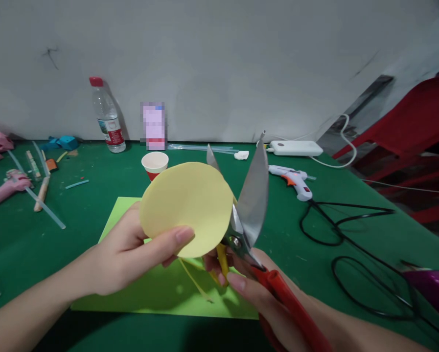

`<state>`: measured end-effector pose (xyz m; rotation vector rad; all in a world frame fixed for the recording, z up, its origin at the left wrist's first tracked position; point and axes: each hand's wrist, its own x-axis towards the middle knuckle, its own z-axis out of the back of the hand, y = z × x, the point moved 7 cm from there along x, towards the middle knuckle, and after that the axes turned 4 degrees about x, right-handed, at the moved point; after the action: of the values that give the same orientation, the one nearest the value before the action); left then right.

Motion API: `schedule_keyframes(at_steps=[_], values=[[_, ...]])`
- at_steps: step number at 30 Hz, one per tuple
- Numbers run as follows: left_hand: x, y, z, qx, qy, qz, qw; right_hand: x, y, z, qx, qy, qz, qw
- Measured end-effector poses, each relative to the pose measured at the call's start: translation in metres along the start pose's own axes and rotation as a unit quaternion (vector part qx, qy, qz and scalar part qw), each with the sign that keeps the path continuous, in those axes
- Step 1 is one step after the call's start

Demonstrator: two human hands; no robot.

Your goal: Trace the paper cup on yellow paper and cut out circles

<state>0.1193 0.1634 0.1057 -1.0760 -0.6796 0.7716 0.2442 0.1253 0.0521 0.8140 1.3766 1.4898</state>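
My left hand (126, 254) pinches a pale yellow foam disc (186, 208) at its lower left edge, thumb on the front, and holds it upright in front of me. My right hand (256, 288) grips red-handled scissors (250, 210); their steel blades stand apart, with the disc's right edge between them. A thin yellow offcut strip (195, 281) hangs below the disc. Under both hands a light green sheet (156, 293) lies flat on the green table (39, 254).
A paper cup (154, 164), a water bottle (107, 117) and a white power bank (295, 147) stand toward the wall. A white glue gun (292, 180) with black cable (351, 244) lies right. Pink glue guns (4, 190), glue sticks and scraps sit left. A purple object (432, 288) is at far right.
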Motion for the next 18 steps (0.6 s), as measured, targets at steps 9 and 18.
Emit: schedule_keyframes(at_steps=[9,18], values=[[0.0016,-0.0069,-0.0059,0.001,0.023,-0.002,1.0,0.0067,0.0027,-0.001,0.015,0.007,0.003,1.0],[0.0002,-0.0033,-0.0082,-0.052,0.003,0.017,0.998,0.008,-0.0043,-0.0005,0.007,-0.023,0.021,0.999]])
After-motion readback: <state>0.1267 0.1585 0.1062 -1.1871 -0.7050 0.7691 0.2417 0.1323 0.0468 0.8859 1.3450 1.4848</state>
